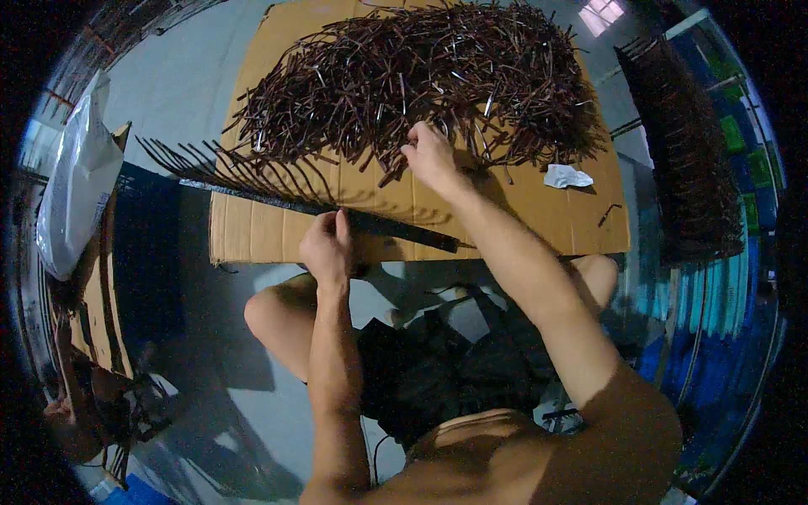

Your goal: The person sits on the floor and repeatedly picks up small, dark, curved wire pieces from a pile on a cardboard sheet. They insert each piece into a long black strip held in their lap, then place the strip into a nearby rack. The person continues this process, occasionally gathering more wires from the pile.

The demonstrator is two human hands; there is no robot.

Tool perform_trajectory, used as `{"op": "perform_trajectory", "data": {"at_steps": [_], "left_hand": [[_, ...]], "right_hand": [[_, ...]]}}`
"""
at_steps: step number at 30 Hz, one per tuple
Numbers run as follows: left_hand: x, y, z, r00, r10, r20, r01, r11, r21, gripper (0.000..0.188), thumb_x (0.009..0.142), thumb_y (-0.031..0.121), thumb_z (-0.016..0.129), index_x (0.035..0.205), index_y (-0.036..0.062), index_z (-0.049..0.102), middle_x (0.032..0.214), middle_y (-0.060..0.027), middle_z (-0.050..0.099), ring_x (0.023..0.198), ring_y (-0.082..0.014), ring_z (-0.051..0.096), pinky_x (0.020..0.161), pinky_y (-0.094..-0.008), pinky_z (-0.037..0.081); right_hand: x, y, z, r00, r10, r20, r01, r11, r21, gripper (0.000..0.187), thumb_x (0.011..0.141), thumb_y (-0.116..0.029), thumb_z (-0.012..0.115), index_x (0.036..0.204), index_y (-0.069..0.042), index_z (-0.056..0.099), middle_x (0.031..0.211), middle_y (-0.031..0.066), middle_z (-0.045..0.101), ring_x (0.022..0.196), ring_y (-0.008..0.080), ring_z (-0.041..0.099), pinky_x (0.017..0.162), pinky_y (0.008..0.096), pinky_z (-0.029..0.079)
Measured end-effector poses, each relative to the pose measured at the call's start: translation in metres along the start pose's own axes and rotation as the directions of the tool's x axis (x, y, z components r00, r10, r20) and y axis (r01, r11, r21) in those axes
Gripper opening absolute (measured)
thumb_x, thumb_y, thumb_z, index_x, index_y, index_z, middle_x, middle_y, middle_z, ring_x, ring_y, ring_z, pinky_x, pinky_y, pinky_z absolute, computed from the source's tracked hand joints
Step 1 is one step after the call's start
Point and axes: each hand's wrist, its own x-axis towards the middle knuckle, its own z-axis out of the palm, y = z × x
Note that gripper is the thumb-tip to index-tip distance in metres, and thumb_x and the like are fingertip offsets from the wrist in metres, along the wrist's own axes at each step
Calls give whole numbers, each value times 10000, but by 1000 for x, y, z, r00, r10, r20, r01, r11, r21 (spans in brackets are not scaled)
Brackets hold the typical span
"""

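Observation:
A long dark strip (396,231) with a row of thin curved rods standing up along its left part lies slanted over the near side of the cardboard. My left hand (326,246) is closed on the strip near its middle, thumb and fingers pinched together. At the near edge of a big heap of short, thin, reddish-brown rods (404,80), my right hand (432,158) has its fingers curled together. What those fingertips hold, if anything, is hidden.
The heap covers the far part of a cardboard sheet (269,231). A crumpled white scrap (568,176) and a small dark piece (606,215) lie at its right. Far right stands a dark bristly stack (682,160); at left, a white plastic bag (77,181).

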Motion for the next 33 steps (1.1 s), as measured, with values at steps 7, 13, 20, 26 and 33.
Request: {"op": "perform_trajectory", "data": {"at_steps": [7,13,20,26,33], "left_hand": [[-11,-14,12,977,208,-45,-206,978,47,176,821,143,682,937,16,646,786,-147,653,647,-249,626,607,-310,490],[-11,-11,12,969,240,-60,-237,970,50,119,822,163,633,861,52,650,811,-130,648,757,-310,615,691,-382,490],[-9,-8,10,981,192,11,-193,979,67,127,836,177,611,847,53,637,788,-133,630,741,-326,597,654,-408,475],[-10,-5,11,984,176,29,-177,981,74,132,836,181,609,853,54,639,799,-135,634,746,-334,596,654,-409,475],[-9,-8,9,994,111,-21,-110,992,70,160,844,222,624,865,67,659,786,-128,654,736,-316,619,655,-388,490]], "right_hand": [[-21,-17,8,890,316,327,-431,816,384,262,880,-105,578,1096,12,486,820,71,590,694,134,603,545,270,483],[-75,-39,25,972,-215,94,99,740,665,98,919,-77,522,973,5,525,826,64,614,742,130,627,641,260,512],[-88,-50,19,959,-275,70,212,858,467,160,897,-107,557,981,28,545,843,124,646,767,165,639,682,292,508],[-90,-53,18,961,-269,66,194,821,537,152,893,-108,555,986,13,550,804,136,649,746,208,661,662,305,510],[-57,-61,-3,844,-415,340,315,896,314,206,848,-188,578,920,0,620,828,187,642,817,341,632,692,397,498]]}}
